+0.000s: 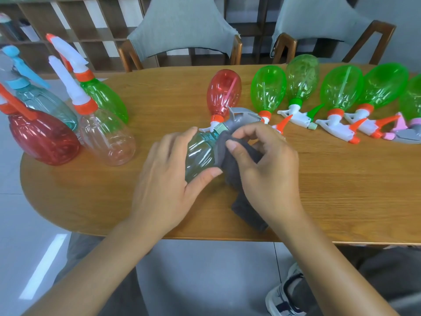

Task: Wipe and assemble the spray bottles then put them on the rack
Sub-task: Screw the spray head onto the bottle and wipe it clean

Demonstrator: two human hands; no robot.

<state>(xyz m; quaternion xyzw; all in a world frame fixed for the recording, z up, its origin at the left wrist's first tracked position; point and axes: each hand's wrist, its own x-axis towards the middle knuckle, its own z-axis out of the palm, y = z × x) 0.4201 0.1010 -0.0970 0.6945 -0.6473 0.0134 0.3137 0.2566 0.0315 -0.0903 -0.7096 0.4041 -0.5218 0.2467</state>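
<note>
Head view looks down on a teal-tinted spray bottle [200, 153] held just above the middle of the wooden table [341, 179], its grey trigger head [242, 116] pointing away from the person. The left hand [168, 179] grasps the bottle's body, fingers over the top and thumb pressed against its near side. The right hand [264, 165] pinches a dark grey cloth [237, 174] against the bottle's shoulder; the cloth's tail hangs down onto the table near the front edge.

Directly behind the held bottle lies a red bottle [224, 92] on its side, its white and orange trigger partly hidden by the grey head. To the right, a row of green bottles [341, 87] lies flat with bases away and triggers toward the person, running to the frame's right edge, where a pink and grey trigger [407, 131] shows. At the table's left end stand four upright bottles: a dark red bottle [43, 137], a clear pinkish bottle [107, 137], a pale blue bottle [45, 103] and a green bottle with an orange collar [104, 96].

The table has rounded ends. Beyond it stand two wooden chairs with grey fabric backs [184, 26], and a wooden cubby shelf [68, 23] against the back. The floor is pale grey tile; a sneaker [284, 295] shows at bottom right
</note>
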